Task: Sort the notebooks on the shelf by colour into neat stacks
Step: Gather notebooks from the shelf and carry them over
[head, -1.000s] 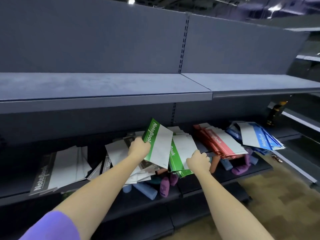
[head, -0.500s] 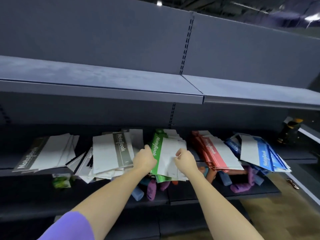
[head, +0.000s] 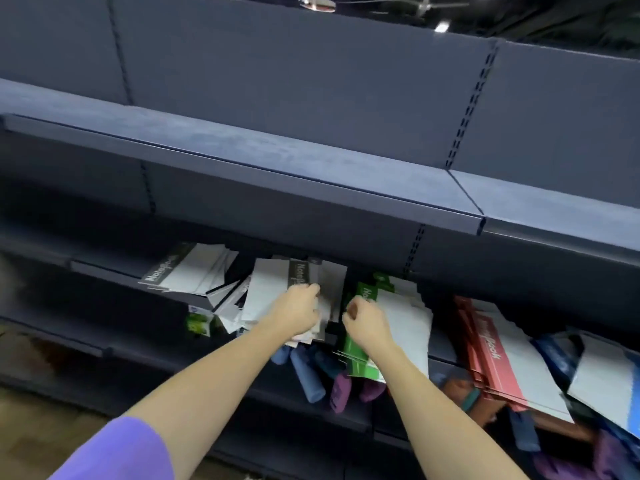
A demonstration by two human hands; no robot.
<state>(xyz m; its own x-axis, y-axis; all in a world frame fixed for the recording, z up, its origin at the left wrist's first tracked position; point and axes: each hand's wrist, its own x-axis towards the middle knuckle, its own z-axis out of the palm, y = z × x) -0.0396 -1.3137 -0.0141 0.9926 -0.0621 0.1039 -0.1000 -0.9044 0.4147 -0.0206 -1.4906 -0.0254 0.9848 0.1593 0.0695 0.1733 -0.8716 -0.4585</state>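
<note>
Shop aisle, slotted metal gondola shelving [head: 311,174], stacked notebooks [head: 401,317] on display

Dark blue metal shelving [head: 311,168], slotted uprights [head: 453,133]; wood-look floor [head: 41,427] lower left; ceiling lights [head: 441,26] above

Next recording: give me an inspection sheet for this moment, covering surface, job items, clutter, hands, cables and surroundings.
Surface: dark shelf under an upper shelf.
Job items: grey notebooks far left; a loose grey pile; green notebooks; red notebooks; blue notebooks far right.
Clutter: blue and purple tubes on the shelf below; a small green box.
Hands: left hand on the loose grey pile; right hand curled at the green notebooks, grip unclear.
Cables: nothing seen.
Surroundings: blue back panels; ceiling lights above; wood-look floor, lower left.
</note>
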